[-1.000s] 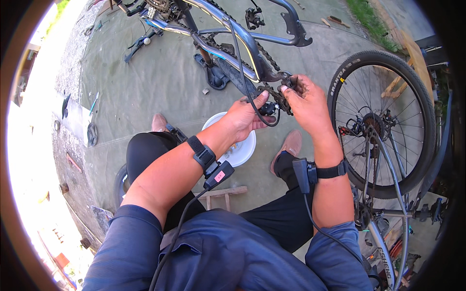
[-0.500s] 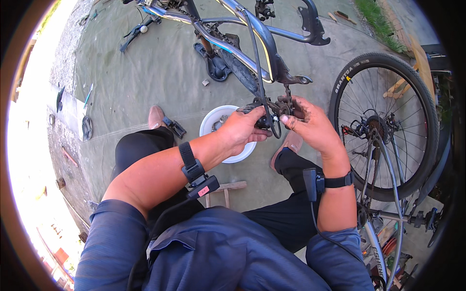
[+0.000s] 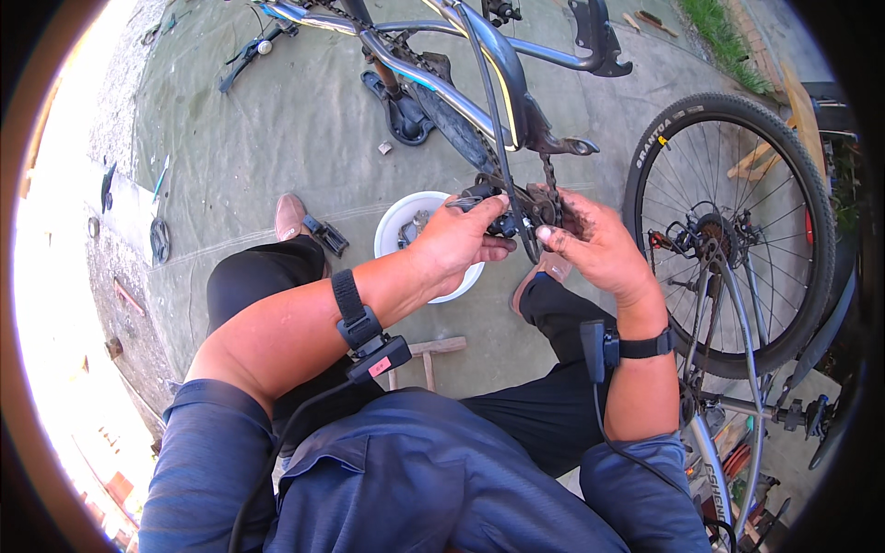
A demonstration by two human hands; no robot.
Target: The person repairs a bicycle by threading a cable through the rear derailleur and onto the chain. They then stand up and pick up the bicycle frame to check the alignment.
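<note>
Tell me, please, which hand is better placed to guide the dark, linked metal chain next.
Probably the right hand: it sits right beside the lower visible end of the chain, whereas the left hand holds the black derailleur body, farther left.

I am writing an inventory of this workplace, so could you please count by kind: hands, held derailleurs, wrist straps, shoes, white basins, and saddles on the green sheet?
Hands: 2 (left hand, right hand)
Held derailleur: 1
Wrist straps: 2
Shoes: 2
White basin: 1
Saddle on the green sheet: 1
Total: 9
</note>
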